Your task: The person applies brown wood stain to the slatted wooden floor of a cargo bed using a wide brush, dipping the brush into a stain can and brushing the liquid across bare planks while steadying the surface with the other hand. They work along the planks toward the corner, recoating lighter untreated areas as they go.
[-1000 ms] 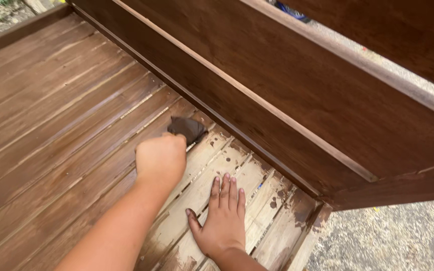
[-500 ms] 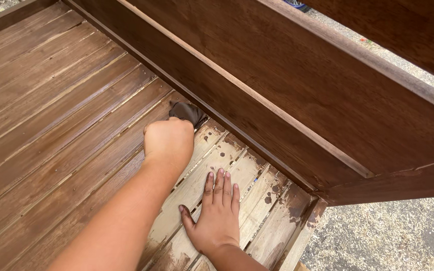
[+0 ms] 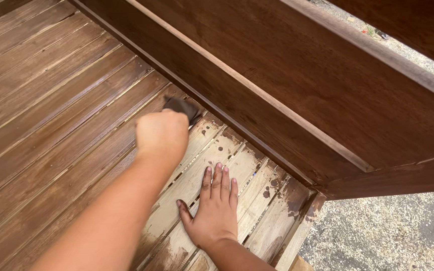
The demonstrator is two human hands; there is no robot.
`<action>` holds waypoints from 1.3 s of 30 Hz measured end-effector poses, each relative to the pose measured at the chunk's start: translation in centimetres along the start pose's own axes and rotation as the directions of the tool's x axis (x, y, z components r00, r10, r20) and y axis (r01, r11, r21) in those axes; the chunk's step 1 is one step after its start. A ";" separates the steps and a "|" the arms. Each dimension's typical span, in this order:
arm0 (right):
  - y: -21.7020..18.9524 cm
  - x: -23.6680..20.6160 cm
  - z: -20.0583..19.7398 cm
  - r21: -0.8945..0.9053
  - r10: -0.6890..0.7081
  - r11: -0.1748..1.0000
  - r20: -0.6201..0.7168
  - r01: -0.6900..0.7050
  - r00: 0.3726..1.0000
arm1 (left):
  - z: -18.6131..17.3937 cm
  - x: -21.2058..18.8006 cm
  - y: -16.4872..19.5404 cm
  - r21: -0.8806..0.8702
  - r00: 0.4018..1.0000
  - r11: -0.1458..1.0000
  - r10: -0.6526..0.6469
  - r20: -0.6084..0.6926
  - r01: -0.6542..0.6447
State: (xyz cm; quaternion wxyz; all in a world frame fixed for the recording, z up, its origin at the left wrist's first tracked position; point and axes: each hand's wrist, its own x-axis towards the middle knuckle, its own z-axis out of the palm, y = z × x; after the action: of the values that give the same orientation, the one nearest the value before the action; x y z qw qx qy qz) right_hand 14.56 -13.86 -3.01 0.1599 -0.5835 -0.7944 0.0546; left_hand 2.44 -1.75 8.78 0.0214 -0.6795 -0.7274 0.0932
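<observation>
My left hand (image 3: 161, 135) is closed in a fist around a dark, stain-soaked pad (image 3: 181, 106), pressing it on the slatted wooden seat (image 3: 51, 125) where dark brown stained slats meet pale bare ones. My right hand (image 3: 213, 206) lies flat, palm down and fingers together, on the pale unstained slats (image 3: 249, 165) nearer to me. It holds nothing. Brown blotches mark the pale slats around it.
A dark stained wooden backrest panel (image 3: 287, 90) rises along the far side of the seat, with a rail (image 3: 408, 175) at its right end. Gravelly ground (image 3: 393, 231) shows beyond the seat's right edge (image 3: 302, 236).
My left hand has slid the pad a little farther away along the slats. The right hand has stayed flat in about the same spot.
</observation>
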 end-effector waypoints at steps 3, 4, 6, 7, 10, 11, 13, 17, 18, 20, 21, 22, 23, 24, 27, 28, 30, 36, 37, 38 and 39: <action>0.4 -0.2 0.9 -0.070 -0.071 0.996 -0.151 0.061 0.986 | -0.3 -0.2 0.4 0.020 0.996 1.000 0.006 -0.090 -0.004; 0.6 -0.1 1.3 -0.106 -0.086 0.992 -0.190 0.067 0.978 | -0.5 -0.4 0.3 0.004 0.999 1.000 0.008 -0.050 -0.008; 0.7 -0.2 1.9 -0.172 -0.124 0.982 -0.254 0.081 0.959 | -1.1 -1.1 -0.9 -0.030 0.999 1.000 0.007 0.042 -0.006; 0.7 -0.3 2.0 -0.167 -0.117 0.983 -0.248 0.076 0.962 | -1.4 -1.6 -1.9 -0.007 0.995 1.000 0.006 0.104 -0.005; 0.8 -0.3 2.2 -0.161 -0.106 0.985 -0.250 0.067 0.962 | -2.0 -3.5 -6.5 -0.017 0.957 0.995 -0.094 0.273 0.102; 0.8 -0.3 2.2 -0.162 -0.108 0.984 -0.256 0.068 0.961 | -1.8 -4.1 -8.2 -0.117 0.963 0.977 -0.147 0.225 0.176; 0.7 -0.2 2.0 -0.160 -0.114 0.984 -0.263 0.073 0.958 | -0.8 -5.3 -11.4 -0.460 0.970 0.854 -0.199 0.140 0.242; 0.6 -0.1 1.6 -0.132 -0.097 0.989 -0.233 0.068 0.968 | 4.8 -4.3 -11.6 -0.914 0.880 -0.015 -0.265 0.395 0.405; 0.5 -0.2 1.5 -0.117 -0.086 0.991 -0.212 0.062 0.973 | 6.5 -3.5 -10.5 -0.822 0.805 -0.285 -0.209 0.556 0.493; 0.5 -0.3 1.4 -0.083 -0.066 0.995 -0.159 0.053 0.985 | 9.3 -1.2 -7.5 -0.867 0.844 -0.282 -0.243 0.479 0.411; 0.5 -0.3 1.3 -0.065 -0.057 0.997 -0.131 0.048 0.990 | 10.0 -0.4 -6.3 -0.870 0.846 -0.279 -0.245 0.473 0.406; 0.5 -0.3 1.3 -0.067 -0.061 0.996 -0.141 0.052 0.988 | 10.5 0.4 -5.2 -0.873 0.848 -0.276 -0.247 0.469 0.403; 0.5 -0.3 1.3 -0.070 -0.065 0.996 -0.150 0.055 0.987 | 10.6 1.0 -4.3 -0.940 0.881 -0.125 -0.329 0.341 0.317; 0.5 -0.3 1.3 -0.072 -0.070 0.996 -0.157 0.059 0.985 | 10.4 1.4 -3.6 -0.973 0.900 0.035 -0.387 0.198 0.229; 0.5 -0.3 1.4 -0.053 -0.045 0.998 -0.110 0.040 0.993 | 9.0 1.4 -2.9 -0.952 0.887 0.172 -0.435 0.157 0.253; 0.5 -0.4 1.5 -0.072 -0.068 0.996 -0.151 0.057 0.986 | 8.5 1.1 -2.9 -0.939 0.871 0.159 -0.444 0.209 0.306; 0.6 -0.2 1.6 -0.116 -0.111 0.990 -0.251 0.084 0.962 | 8.2 0.5 -3.0 -0.886 0.882 0.246 -0.372 0.288 0.393; 0.6 -0.4 1.7 -0.073 -0.073 0.995 -0.166 0.061 0.983 | 10.1 -0.1 -2.1 -0.950 0.893 0.284 -0.450 -0.014 0.128; 0.5 -0.4 1.6 -0.063 -0.065 0.996 -0.146 0.057 0.987 | 10.3 0.0 -1.8 -0.950 0.874 0.308 -0.474 -0.110 0.048; 0.4 -0.4 1.5 -0.053 -0.058 0.997 -0.126 0.052 0.990 | 10.3 0.0 -1.6 -0.969 0.843 0.237 -0.533 -0.067 0.073; 0.4 -0.3 1.3 -0.047 -0.050 0.998 -0.109 0.045 0.993 | 10.2 0.0 -1.3 -0.983 0.810 0.161 -0.586 -0.022 0.089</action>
State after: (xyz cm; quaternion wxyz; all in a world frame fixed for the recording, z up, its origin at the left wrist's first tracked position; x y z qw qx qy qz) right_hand 14.59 -13.91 -4.39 0.1918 -0.5698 -0.7991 0.0009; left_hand -0.48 -2.94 -0.96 -0.2248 -0.3631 -0.7423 -0.5163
